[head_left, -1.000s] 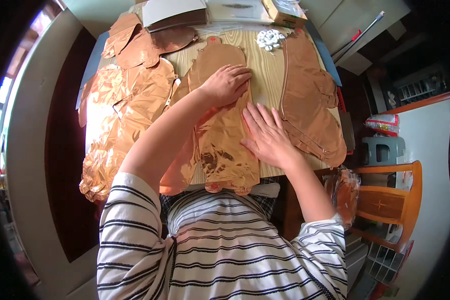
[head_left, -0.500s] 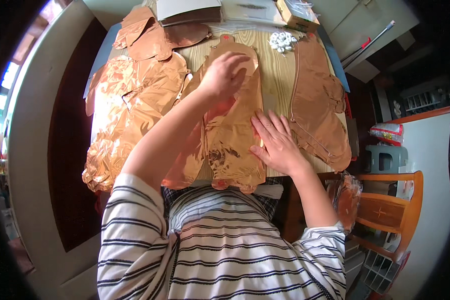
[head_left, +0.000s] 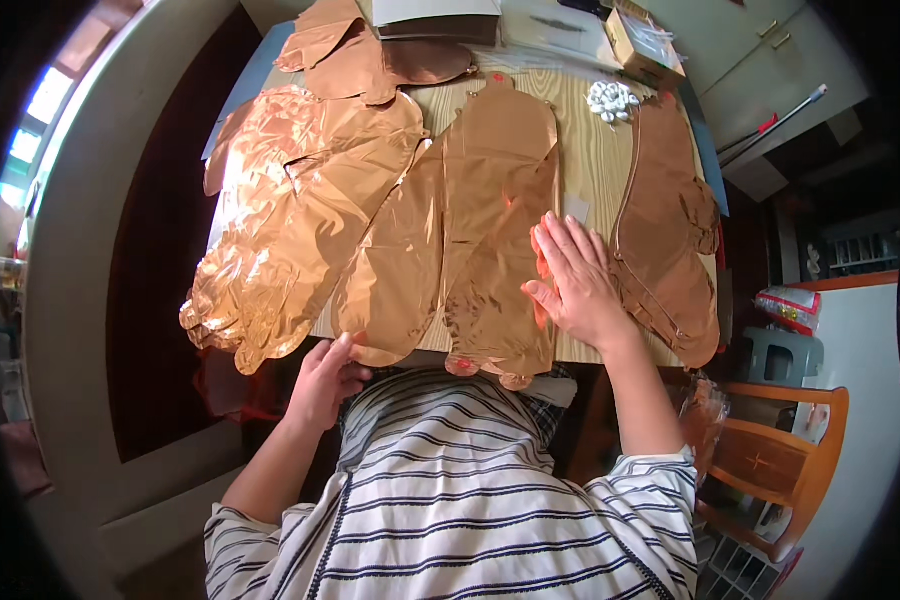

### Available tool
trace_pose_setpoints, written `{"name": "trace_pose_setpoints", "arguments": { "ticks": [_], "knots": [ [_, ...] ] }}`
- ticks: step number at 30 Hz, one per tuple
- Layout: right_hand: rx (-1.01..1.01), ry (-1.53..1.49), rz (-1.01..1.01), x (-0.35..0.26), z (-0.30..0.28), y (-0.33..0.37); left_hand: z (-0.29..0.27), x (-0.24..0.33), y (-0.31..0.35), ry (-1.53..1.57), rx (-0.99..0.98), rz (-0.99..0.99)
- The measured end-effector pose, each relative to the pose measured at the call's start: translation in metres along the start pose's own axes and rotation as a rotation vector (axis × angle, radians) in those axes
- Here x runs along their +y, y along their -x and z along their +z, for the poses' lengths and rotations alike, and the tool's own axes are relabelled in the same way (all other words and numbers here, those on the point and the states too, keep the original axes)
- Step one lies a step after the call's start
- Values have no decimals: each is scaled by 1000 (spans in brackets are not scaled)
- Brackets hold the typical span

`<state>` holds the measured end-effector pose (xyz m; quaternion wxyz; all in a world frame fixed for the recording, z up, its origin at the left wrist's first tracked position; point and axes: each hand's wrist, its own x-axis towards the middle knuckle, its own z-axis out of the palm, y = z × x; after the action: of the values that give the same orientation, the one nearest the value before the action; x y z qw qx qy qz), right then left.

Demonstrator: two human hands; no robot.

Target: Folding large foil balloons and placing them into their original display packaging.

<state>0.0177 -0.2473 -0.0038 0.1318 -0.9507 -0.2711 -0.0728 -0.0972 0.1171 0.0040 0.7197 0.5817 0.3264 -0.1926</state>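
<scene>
In front of me a flat copper-coloured foil balloon point(head_left: 498, 170) lies on the wooden table, its rounded tabs reaching the near edge. My right hand point(head_left: 577, 285) rests along its right side, fingers stretched out and thumb apart. At the near edge, my left hand point(head_left: 325, 385) has its thumb on the lower left lobe of the foil, the other fingers curled just beyond the table edge. More copper foil, crinkled and shiny point(head_left: 270, 220), is spread out on the left. Another flat foil balloon point(head_left: 665, 220) lies to the right of my right hand.
Small white pieces point(head_left: 611, 101) sit in a pile at the far right. Behind are a white-topped box point(head_left: 436, 22), a clear plastic pack point(head_left: 558, 38) and an open carton point(head_left: 646, 50). Folded copper foil point(head_left: 370, 65) lies far left. A wooden chair point(head_left: 770, 450) stands at right.
My left hand has come back from the far end of the middle foil balloon to its near left edge. My right hand stays flat by the right side. The view has shifted slightly.
</scene>
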Motion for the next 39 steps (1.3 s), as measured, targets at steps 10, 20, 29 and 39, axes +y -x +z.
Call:
{"name": "trace_pose_setpoints", "arguments": {
  "ticks": [10,20,29,39],
  "knots": [
    [-17,-24,19,-2,-2,3,33,50,10,-551,-317,781],
    [-108,32,15,1,-3,1,138,56,-32,-903,-1001,1431],
    [-81,-39,30,0,-6,1,105,96,-96,-1141,-183,1536],
    [34,-44,-50,12,-1,-7,115,80,-113,-1595,-300,1349]
  ]
}}
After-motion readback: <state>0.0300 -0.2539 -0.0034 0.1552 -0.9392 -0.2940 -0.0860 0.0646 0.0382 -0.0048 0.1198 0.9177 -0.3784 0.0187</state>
